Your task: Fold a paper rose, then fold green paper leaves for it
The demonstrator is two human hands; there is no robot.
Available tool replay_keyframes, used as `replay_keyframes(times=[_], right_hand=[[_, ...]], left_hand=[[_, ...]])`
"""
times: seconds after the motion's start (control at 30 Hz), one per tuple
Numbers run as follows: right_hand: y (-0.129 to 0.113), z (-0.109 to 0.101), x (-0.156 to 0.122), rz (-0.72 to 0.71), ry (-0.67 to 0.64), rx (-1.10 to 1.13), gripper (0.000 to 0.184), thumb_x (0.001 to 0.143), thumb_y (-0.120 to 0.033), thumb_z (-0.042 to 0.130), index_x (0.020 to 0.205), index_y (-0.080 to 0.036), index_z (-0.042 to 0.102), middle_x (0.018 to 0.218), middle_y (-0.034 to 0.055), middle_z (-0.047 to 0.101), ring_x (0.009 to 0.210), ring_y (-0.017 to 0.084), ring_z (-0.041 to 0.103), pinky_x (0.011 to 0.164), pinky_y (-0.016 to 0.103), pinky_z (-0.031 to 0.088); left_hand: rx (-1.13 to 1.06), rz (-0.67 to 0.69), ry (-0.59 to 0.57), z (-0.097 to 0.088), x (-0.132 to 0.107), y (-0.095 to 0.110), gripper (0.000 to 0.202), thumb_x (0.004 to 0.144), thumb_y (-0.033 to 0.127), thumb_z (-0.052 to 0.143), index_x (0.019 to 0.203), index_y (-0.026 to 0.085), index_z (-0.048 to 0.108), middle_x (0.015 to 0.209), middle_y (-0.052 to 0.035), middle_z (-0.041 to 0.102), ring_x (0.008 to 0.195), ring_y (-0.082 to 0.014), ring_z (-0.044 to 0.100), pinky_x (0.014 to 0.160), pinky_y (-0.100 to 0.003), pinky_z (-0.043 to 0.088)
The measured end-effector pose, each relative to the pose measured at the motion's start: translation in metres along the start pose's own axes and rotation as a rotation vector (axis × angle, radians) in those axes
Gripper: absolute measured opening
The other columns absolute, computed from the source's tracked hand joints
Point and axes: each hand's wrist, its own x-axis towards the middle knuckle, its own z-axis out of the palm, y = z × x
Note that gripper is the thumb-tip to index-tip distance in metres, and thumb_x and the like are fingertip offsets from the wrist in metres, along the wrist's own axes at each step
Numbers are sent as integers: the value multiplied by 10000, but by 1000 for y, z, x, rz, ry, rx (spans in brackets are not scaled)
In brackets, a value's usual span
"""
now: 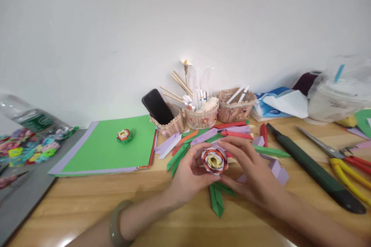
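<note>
A folded paper flower [215, 161] with a yellow centre and white, orange and lilac petals faces up between my hands. My left hand [188, 173] grips its left side, thumb in front and fingers behind. The fingers and thumb of my right hand [246, 166] curve round its right side and touch its rim. Below it, green folded strips [216, 200] stick out; I cannot tell whether they join the flower. Behind my hands lie several folded strips in lilac [168, 144], green and red. A smaller finished paper flower [124, 135] rests on green paper sheets [101, 150] to the left.
Decorated wooden holders [201, 119] with sticks and pens stand along the wall, and a phone [158, 107] leans in one. A green cutter-like tool [315, 170], scissors [321, 144] and yellow-handled pliers [348, 177] lie at right. Tissues [278, 102] and a lidded cup [333, 100] stand behind them.
</note>
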Motion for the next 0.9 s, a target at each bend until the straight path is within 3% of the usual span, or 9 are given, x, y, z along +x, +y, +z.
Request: replay_keyframes(times=[0.43,0.6,0.73,0.9], right_hand=[[1,-2,2,6,-53,48,427,818,-273,547,1216,-243,394,1077,107,551,996,235,548,780,380,502],[2,2,-1,81,-44,53,532,794,-276,562,1273,-223,335,1140,128,539,1061,259,530,816,420,495],[3,4,-2,115,-74,59,579,793,-311,570,1296,-234,294,1181,124,501,1120,261,489,861,438,476],[7,5,-2,105,-83,25,461,834,-297,509,1269,-242,365,1198,115,474,1120,246,492,858,407,489]], left_hand=[[-2,1,7,0,2,0,564,567,137,765,1073,197,524,1134,-69,593,1009,-209,576,829,-317,463],[36,48,36,-1,2,-1,542,585,150,757,1067,189,512,1111,-73,601,1024,-202,566,837,-304,456],[143,122,118,-3,1,2,518,615,143,728,1067,199,482,1067,-57,600,987,-182,572,812,-282,459],[368,294,250,-7,7,16,443,661,147,672,1053,190,470,1070,-59,577,994,-175,554,863,-289,431]])
